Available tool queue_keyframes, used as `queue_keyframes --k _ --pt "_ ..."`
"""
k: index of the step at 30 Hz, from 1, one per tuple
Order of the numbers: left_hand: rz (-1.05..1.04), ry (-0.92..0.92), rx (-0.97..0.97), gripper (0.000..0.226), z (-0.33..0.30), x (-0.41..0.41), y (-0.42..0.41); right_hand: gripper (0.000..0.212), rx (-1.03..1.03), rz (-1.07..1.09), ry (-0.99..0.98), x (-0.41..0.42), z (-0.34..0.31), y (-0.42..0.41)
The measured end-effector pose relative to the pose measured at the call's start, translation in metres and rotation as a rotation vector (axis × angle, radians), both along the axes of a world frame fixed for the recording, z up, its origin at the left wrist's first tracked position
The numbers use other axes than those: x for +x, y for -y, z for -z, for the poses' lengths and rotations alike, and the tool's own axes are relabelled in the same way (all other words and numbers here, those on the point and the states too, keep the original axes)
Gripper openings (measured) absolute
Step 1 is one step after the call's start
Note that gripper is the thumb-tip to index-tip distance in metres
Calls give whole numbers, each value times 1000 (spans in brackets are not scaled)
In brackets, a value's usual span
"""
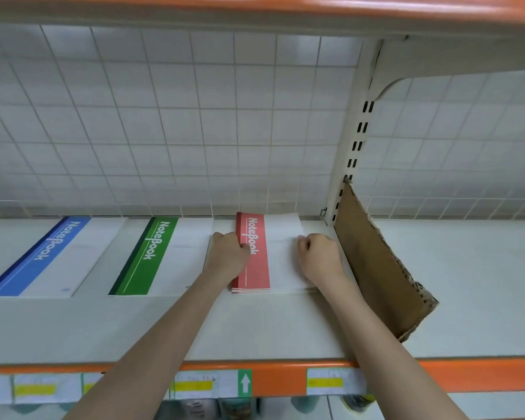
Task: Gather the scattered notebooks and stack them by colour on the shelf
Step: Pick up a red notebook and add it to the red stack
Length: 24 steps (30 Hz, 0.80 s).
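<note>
Shelf (285,328), L to R: blue notebook (40,262) far left, flat; green notebook (152,259) w/ gap beside it; then red notebook stack (256,262), several deep, just left of the cardboard divider (376,268). Left hand (228,256) at the stack's left edge, fingers curled, thumb on the red band. Right hand (320,256) on the stack's white right side, fingers curled on the cover. Orange front rail (279,380) w/ price tags nearest.

A shop, prob. stationery aisle. Retail shelf (285,328) w/ orange front rail (279,380) carrying price labels (191,384), wire-grid back panel (164,131), slotted upright (356,147). Notebook stacks (152,256) laid out in rows like stock.
</note>
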<state>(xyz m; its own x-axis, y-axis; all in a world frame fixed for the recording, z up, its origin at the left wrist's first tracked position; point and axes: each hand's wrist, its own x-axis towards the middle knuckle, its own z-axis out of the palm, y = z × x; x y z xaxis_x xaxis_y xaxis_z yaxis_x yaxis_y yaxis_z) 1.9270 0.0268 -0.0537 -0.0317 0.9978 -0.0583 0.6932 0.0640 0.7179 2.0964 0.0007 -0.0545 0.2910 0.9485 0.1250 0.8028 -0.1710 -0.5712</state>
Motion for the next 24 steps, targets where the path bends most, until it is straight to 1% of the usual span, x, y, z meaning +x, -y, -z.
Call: queue_keyframes --k 4,5,7,9,11,14,16,18,19,20,22,24 --pt "0 -168 -11 27 0 5 1 35 -21 -17 37 0 1 2" --pt "-1 -178 -15 26 -1 6 1 33 -32 -24 40 1 1 3" --pt "-3 -142 -37 22 -2 6 -3 31 -68 -49 42 2 0 3" --pt "7 -98 -34 22 -2 4 -5 36 -121 -70 40 2 -2 5" --pt "38 -50 -19 22 -2 -1 -6 51 -165 -87 35 2 -4 9" --pt "133 -14 -41 29 -7 -11 0 90 -246 -176 -50 2 -9 21" --pt "232 -40 -116 29 -14 -18 7 114 -313 -266 -43 3 -15 31" --pt "319 -125 -190 33 -20 -23 15 124 -365 -330 17 4 -18 37" --pt "353 -175 -215 39 -22 -25 18 124 -375 -343 40 3 -18 38" --pt "382 -214 -236 49 -22 -26 21 121 -371 -342 60 2 -18 39" --pt "410 -262 -247 66 -21 -25 27 110 -345 -319 94 0 -18 39" --pt "400 -271 -215 68 -22 -23 32 106 -319 -296 102 -4 -17 39"
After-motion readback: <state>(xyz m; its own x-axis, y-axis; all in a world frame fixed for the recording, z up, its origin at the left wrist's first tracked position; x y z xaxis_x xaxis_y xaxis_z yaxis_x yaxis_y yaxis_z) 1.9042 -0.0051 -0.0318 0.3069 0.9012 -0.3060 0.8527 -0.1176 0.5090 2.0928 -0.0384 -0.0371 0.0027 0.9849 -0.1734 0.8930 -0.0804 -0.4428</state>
